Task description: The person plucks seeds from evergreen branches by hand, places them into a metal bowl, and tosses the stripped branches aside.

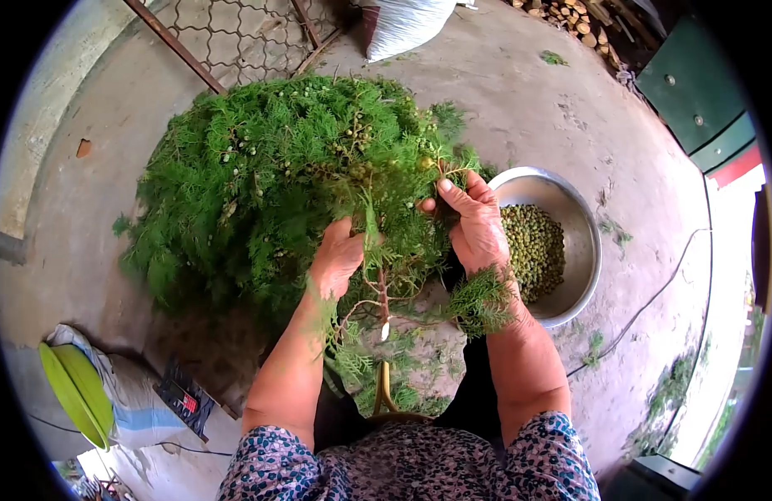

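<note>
A large heap of green conifer branches (260,184) with small round cones lies in front of me. A cut branch (382,292) with a pale cut end points toward my body between my arms. My left hand (339,257) is closed on green foliage at the heap's near side. Thumb and fingers of my right hand (476,219) pinch a thin twig at the heap's right edge. Just right of that hand stands a metal basin (588,250) holding many small greenish cones (532,250). Foliage hides some fingertips of my left hand.
A white sack (409,25) stands beyond the heap, near a metal grid (227,37). Firewood (582,25) and a green cabinet (695,83) are at upper right. A lime-green basin (75,392) leans by a sack at lower left. A cable (653,301) crosses the concrete floor.
</note>
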The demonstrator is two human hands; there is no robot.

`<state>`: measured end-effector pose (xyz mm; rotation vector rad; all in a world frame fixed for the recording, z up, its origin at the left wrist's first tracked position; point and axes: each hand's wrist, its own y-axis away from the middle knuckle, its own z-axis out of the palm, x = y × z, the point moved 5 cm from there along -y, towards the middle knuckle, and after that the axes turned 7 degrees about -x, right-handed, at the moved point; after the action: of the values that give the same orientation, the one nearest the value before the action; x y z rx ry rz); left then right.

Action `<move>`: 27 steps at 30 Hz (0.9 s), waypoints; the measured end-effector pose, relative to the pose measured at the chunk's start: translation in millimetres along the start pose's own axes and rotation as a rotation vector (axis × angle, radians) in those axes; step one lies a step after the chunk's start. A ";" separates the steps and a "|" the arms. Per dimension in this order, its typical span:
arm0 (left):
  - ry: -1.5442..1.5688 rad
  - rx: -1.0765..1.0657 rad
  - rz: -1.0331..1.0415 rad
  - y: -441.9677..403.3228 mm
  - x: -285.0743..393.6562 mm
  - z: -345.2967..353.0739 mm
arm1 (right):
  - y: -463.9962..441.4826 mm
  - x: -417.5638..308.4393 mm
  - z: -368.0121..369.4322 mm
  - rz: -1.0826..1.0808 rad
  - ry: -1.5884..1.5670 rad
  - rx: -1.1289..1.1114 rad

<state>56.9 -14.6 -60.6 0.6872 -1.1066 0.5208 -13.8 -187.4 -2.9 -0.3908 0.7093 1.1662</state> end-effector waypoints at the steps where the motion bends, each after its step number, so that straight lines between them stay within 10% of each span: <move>1: -0.085 0.022 -0.025 -0.7 1.1 1.4 | -0.3 -2.8 -1.9 -0.019 0.005 0.013; 24: -0.217 -0.065 0.161 -10.1 -6.3 -1.9 | 3.6 -42.5 -5.2 -0.040 -0.003 0.029; 27: -0.381 0.062 -0.098 -2.1 4.9 5.1 | 4.1 -47.9 -3.3 -0.040 -0.007 -0.044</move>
<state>57.0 -19.5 -55.1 0.9149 -1.4074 0.3477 -28.9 -221.3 27.8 -0.4361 0.6677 1.1468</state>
